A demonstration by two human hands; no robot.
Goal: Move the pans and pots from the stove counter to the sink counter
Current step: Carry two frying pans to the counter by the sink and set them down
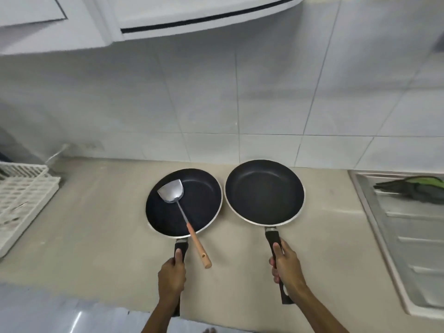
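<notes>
Two black frying pans with pale rims lie side by side on the beige counter point(96, 212), their handles pointing toward me. The left pan point(204, 212) holds a metal spatula point(182, 210) with a wooden handle that sticks out over its rim. My left hand point(171, 277) grips the left pan's black handle. The right pan point(264, 191) is empty, and my right hand point(287, 267) is closed around its black handle. The two rims almost touch. I cannot tell whether either pan is lifted off the counter.
A steel sink drainboard point(394, 227) borders the counter on the right, with a dark green cloth point(413, 188) on it. A white plastic dish rack point(21, 203) stands at the left edge. White tiled wall behind, cabinets overhead.
</notes>
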